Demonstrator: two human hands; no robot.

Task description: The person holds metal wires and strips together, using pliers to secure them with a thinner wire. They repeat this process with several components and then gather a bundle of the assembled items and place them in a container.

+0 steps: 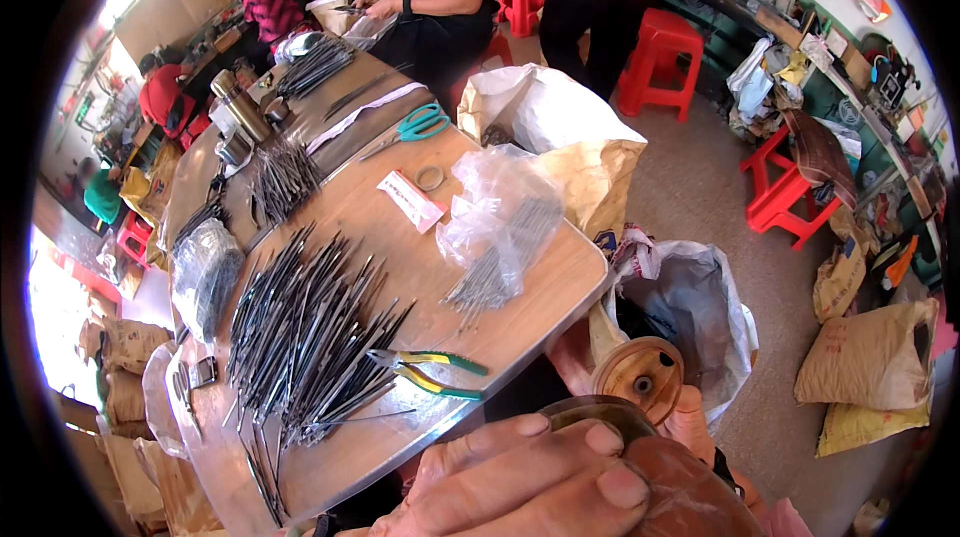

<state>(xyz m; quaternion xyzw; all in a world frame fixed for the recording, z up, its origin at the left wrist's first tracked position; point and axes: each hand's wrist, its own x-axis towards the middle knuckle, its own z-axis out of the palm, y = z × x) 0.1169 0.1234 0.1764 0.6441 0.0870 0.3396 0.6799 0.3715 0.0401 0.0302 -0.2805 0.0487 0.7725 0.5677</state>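
My left hand (540, 482), large and close at the lower middle, lies with bent fingers over a glossy brown rounded object (695, 487) with a dark rim; its kind is unclear. My right hand (690, 425), partly hidden behind that object, has its fingers closed at a round wooden piece (648, 380) with a small dark hole. On the table, nearest to my hands, lie pliers (425, 369) with green and yellow handles, open-jawed. A large heap of thin dark metal rods (305, 337) spreads left of them. Pale rods in a clear plastic bag (500, 232) lie behind.
The wooden table (345, 202) also bears teal scissors (415, 127), a tape roll (430, 178), a small pink-and-white box (410, 200) and a thermos (240, 105). Open sacks (735, 347) stand at its right edge. Red stools (660, 57) and several people are beyond.
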